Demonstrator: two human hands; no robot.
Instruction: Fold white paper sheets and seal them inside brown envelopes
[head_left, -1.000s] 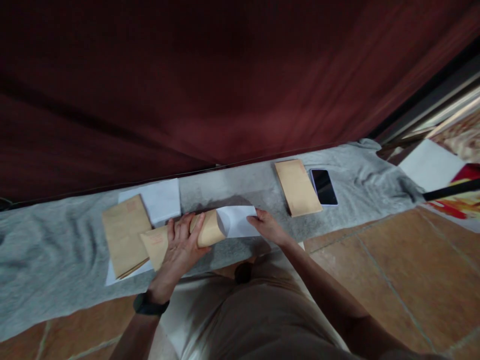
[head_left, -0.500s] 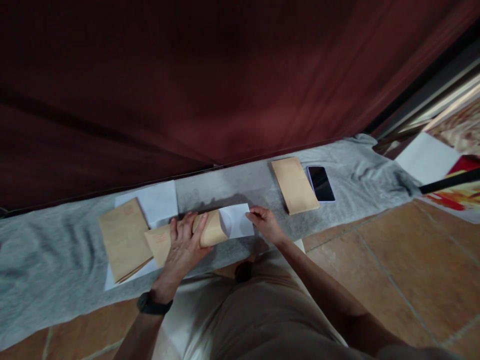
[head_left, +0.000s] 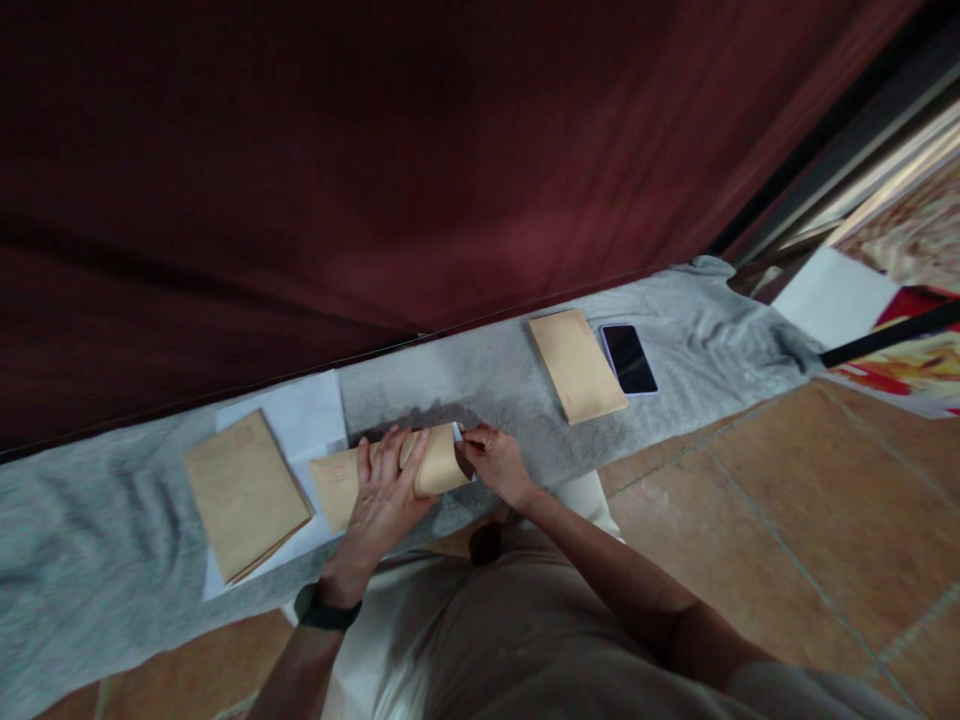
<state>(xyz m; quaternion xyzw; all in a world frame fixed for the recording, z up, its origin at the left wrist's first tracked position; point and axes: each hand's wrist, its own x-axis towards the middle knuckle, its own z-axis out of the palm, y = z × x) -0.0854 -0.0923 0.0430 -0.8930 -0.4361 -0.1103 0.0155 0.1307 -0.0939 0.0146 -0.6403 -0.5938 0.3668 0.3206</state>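
A brown paper envelope (head_left: 439,462) lies crosswise in front of me, its mouth bulging open to the right. My left hand (head_left: 388,485) wraps over its middle, thumb and fingers gripping it. At the mouth, my right hand (head_left: 496,462) pinches the edge of a folded white paper (head_left: 457,432). Most of that paper is inside the envelope; only a narrow strip shows. To the left, a few brown envelopes (head_left: 244,495) are stacked on white sheets (head_left: 307,410). Farther right lies another brown envelope pile (head_left: 576,365).
A grey cloth (head_left: 82,520) covers the narrow bench. A phone (head_left: 630,360) lies beside the right envelopes. Behind the bench hangs a dark red curtain (head_left: 450,180). At far right are a white sheet (head_left: 832,300) and a dark bar (head_left: 892,335). Tiled floor (head_left: 750,520) shows below.
My right hand has moved left, sliding the white paper deep into the envelope. My left hand keeps its grip on the envelope. The view has shifted slightly.
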